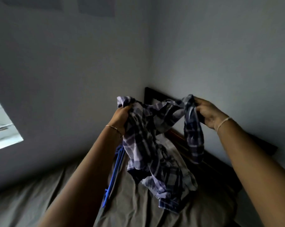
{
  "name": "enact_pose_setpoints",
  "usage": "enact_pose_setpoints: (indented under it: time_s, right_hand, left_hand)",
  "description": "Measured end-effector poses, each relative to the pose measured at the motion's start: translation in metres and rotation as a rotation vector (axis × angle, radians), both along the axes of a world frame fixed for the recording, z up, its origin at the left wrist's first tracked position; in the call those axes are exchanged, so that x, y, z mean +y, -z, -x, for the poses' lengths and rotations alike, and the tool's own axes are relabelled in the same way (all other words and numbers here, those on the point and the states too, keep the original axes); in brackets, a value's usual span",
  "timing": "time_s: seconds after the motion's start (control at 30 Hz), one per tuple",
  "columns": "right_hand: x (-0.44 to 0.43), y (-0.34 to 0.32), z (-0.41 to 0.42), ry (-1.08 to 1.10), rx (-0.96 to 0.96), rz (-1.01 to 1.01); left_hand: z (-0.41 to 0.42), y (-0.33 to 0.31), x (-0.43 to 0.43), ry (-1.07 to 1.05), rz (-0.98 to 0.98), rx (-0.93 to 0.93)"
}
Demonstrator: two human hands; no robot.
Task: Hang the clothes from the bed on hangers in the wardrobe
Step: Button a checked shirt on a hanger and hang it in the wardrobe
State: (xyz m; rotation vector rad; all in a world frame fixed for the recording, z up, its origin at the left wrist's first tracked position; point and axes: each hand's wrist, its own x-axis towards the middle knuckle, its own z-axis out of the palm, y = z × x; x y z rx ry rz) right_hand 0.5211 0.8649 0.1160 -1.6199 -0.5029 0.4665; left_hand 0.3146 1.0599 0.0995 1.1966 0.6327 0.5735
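Note:
A blue and white checked shirt (148, 145) hangs crumpled in the air above the bed (133, 199). My left hand (120, 118) grips a bunch of its cloth at the upper left. My right hand (210, 113) pinches another part, maybe a sleeve or collar, at the upper right. The shirt's lower end trails onto the grey sheet. Blue plastic hangers (114, 174) lie on the bed under my left forearm, partly hidden by it. No wardrobe is in view.
A dark wooden headboard (184, 140) runs along the right wall into the corner. A pillow (172, 151) lies behind the shirt. A bright window (2, 123) is in the left wall. Pale walls close the bed in on two sides.

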Motion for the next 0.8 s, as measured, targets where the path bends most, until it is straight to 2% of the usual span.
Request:
enact_pose_setpoints:
  time_s: [0.1, 0.23, 0.3, 0.43, 0.5, 0.57, 0.6, 0.7, 0.77, 0.8]
  right_hand:
    - [0.001, 0.015, 0.01, 0.007, -0.005, 0.207]
    - [0.016, 0.045, 0.017, 0.083, -0.248, 0.294]
    - [0.024, 0.042, 0.039, -0.002, -0.307, 0.241]
    - [0.039, 0.02, 0.092, -0.437, -0.256, 0.068]
    - [0.048, 0.009, 0.102, -0.447, -0.361, -0.029]
    - [0.056, -0.007, 0.109, -0.382, -0.364, -0.149]
    - [0.055, -0.016, 0.111, -0.385, -0.296, -0.198]
    - [0.054, -0.041, 0.113, -0.338, 0.065, -0.439]
    - [0.053, -0.054, 0.108, -0.286, 0.195, -0.557]
    - [0.051, -0.061, 0.106, -0.317, 0.194, -0.596]
  left_hand:
    - [0.004, -0.029, 0.0, 0.08, 0.004, -0.057]
    - [0.001, -0.068, -0.002, 0.158, 0.018, -0.191]
    - [-0.001, -0.088, -0.003, 0.156, -0.011, -0.184]
    - [-0.012, -0.112, -0.013, 0.199, -0.179, -0.168]
    - [-0.016, -0.12, -0.017, 0.175, -0.215, -0.184]
    - [-0.017, -0.127, -0.019, 0.172, -0.244, -0.208]
    - [-0.016, -0.131, -0.022, 0.182, -0.272, -0.216]
    - [-0.013, -0.141, -0.023, 0.244, -0.304, -0.259]
    - [-0.012, -0.146, -0.021, 0.279, -0.317, -0.268]
    - [-0.012, -0.148, -0.022, 0.295, -0.35, -0.261]
